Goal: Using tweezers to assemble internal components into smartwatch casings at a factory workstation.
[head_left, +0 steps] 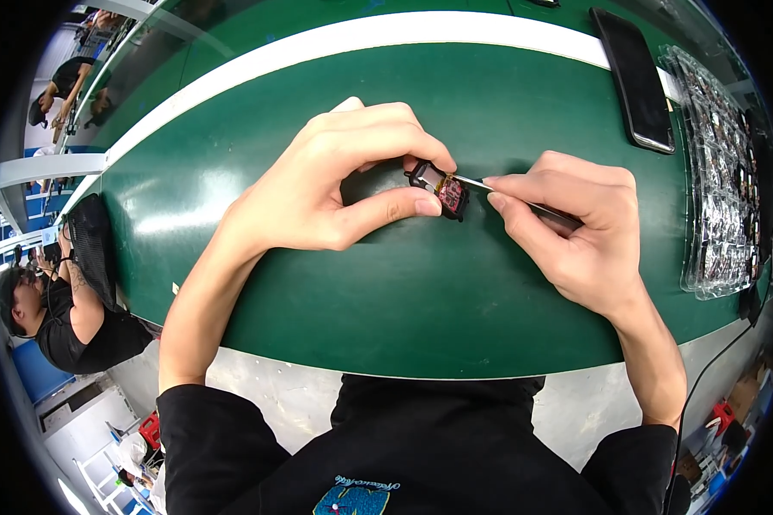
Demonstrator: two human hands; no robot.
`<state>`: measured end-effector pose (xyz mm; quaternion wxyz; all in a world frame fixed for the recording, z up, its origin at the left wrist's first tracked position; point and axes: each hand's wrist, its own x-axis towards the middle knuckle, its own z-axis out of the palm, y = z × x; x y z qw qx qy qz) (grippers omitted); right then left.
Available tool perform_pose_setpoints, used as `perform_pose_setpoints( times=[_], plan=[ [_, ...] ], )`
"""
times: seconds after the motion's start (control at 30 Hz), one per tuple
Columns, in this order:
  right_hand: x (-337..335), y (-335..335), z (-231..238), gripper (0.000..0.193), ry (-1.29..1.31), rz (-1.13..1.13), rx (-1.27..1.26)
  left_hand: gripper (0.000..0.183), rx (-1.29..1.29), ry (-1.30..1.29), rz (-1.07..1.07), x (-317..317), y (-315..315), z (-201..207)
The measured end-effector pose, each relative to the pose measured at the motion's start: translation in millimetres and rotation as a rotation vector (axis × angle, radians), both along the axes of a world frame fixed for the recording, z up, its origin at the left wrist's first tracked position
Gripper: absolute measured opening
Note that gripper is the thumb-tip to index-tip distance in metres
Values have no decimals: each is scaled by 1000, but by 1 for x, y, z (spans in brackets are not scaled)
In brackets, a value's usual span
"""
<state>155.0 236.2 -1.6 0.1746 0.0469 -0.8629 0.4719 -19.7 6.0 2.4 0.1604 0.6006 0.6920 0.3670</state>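
Between the thumb and index finger of my left hand [335,176] is a small black electronic device [439,189], its casing open so that a silvery part and a reddish circuit board show. My right hand [580,219] pinches tweezers [537,209], or a similarly thin metal tool; the far end is too fine to be sure. The bright tip of that tool touches or nearly touches the upper right edge of the device. Both hands are above the middle of the green tabletop [386,300].
A black smartphone [633,79] lies at the far right, across a white strip [352,33]. Beside it stand stacked clear plastic trays [720,176] with many small parts. A black cable [704,369] hangs at the right edge. Other people [77,300] sit at the left.
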Motion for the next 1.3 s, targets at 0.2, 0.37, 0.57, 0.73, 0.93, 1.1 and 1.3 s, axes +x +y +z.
perform_pose_setpoints(
  times=[0.2,0.37,0.57,0.73,0.93,1.1,1.3],
  plan=[
    [1,-2,1,18,-14,0,14,39,12,19,-10,0,1,-1],
    [3,-3,3,15,-9,-33,29,39,24,-4,-8,0,0,-1],
    [4,-2,-3,19,14,11,24,40,-13,15,-3,1,-1,0],
    [3,-3,-6,18,29,7,16,41,20,0,-10,0,0,-3],
    [1,0,4,18,10,-14,38,47,-41,-17,8,-1,-2,7],
    [4,16,18,14,-22,-90,-1,49,-62,45,105,-7,-9,19],
    [4,18,5,12,31,-48,-142,28,47,158,247,-44,-22,15]
  ],
)
